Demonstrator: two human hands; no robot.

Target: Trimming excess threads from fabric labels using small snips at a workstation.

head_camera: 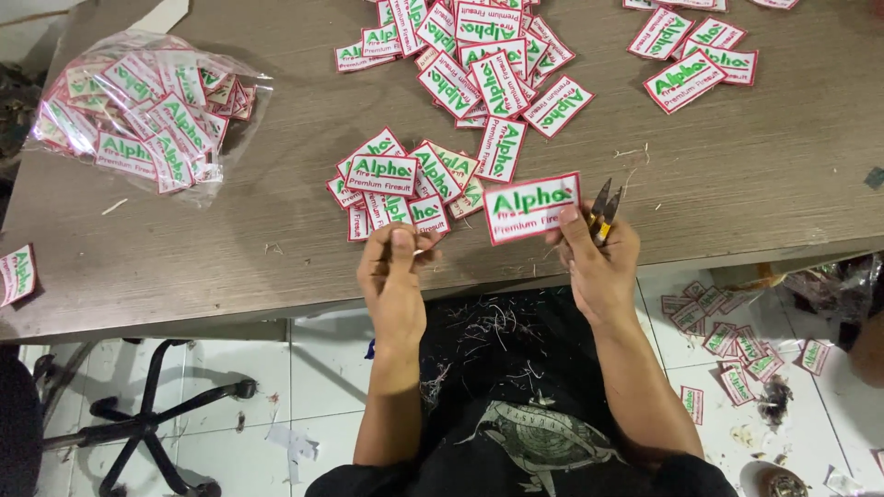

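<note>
We hold our left hand (pixel 394 267) pinched closed, our right hand (pixel 594 253) gripping, forearms near each other

A clear plastic bag (pixel 147 110) stuffed with embroidered patches is lying at the left of the brown wooden table (pixel 276 230). A single patch (pixel 17 273) is sitting near the table's left edge, and a small cluster of patches (pixel 700 57) is resting at the upper right. Below, a black swivel chair base (pixel 138 423) is standing on the white tiled floor (pixel 322 368), where fallen patches (pixel 727 345) are lying scattered at the right.
</note>
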